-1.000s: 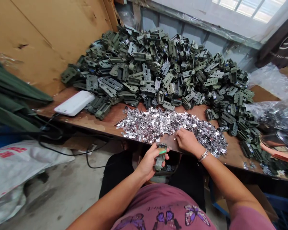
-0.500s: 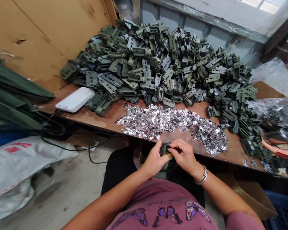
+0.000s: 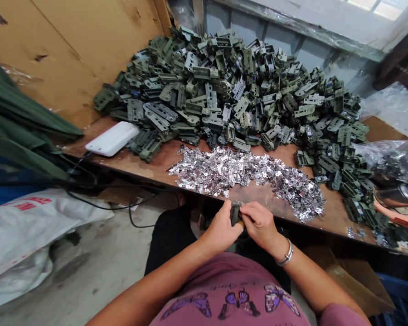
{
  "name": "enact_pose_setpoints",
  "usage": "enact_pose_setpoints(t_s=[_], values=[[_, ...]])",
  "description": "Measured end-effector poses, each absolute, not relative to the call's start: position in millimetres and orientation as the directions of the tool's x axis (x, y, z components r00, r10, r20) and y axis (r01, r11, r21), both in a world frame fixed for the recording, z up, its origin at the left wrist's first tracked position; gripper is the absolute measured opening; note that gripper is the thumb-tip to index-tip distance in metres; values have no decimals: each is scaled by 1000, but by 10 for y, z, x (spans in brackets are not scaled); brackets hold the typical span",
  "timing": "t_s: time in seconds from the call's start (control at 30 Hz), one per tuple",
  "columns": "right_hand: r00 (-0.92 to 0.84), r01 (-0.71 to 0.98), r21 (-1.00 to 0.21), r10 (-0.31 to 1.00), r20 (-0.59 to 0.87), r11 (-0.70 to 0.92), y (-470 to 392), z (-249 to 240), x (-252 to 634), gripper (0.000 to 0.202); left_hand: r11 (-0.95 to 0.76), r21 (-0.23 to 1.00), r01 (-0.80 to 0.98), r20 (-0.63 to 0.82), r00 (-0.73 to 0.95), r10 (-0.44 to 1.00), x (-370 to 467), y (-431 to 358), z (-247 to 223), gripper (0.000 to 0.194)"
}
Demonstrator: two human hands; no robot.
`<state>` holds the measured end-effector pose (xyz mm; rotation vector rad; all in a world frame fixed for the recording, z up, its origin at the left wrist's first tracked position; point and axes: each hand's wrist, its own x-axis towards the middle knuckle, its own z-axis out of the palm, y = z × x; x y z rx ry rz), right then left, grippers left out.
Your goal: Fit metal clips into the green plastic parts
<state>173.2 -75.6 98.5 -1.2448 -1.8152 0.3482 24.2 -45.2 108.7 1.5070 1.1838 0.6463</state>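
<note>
Just in front of the table edge, my left hand (image 3: 222,227) is wrapped round a dark green plastic housing (image 3: 235,213). My right hand (image 3: 259,223) pinches at the housing's right side; its fingertips are together, and whatever small piece they hold is hidden. A short yellowish part (image 3: 240,223) shows between the two hands. Beyond them on the table lies a spread of small shiny metal clips (image 3: 221,170). Behind the clips rises a big heap of similar green housings (image 3: 207,97).
A white power bank (image 3: 112,138) with a black cable (image 3: 98,206) lies at the table's left. Clear plastic bags (image 3: 387,111) and an orange-rimmed object (image 3: 394,215) are on the right. White sacks (image 3: 23,226) lie on the floor at left, and a cardboard box (image 3: 357,280) stands below right.
The view has shifted slightly. Both hands stay at the housing; the right fingers have closed in a little, and less of the yellowish part shows.
</note>
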Motion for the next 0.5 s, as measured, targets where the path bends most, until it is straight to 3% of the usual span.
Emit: enact_pose_setpoints(t_s=[0.07,0.17,0.27,0.4,0.5], values=[[-165,624,-629,865,474,464,-776,978,1719,23,30,923,384,-190,387,902,209,-461,1098,26],[-268,524,-717,888,373,460,-746,1067,1794,19,-19,920,392,-185,476,860,161,-438,1133,31],[-186,522,-753,915,358,401,-591,1204,2082,17,-139,914,382,-97,537,838,106,-379,1146,25],[166,792,-597,896,412,128,-172,1280,2798,23,-251,884,395,47,459,887,3,-322,1105,29],[302,929,-327,867,395,-175,192,1269,3355,33,-203,923,327,59,401,914,-64,-314,1047,25]])
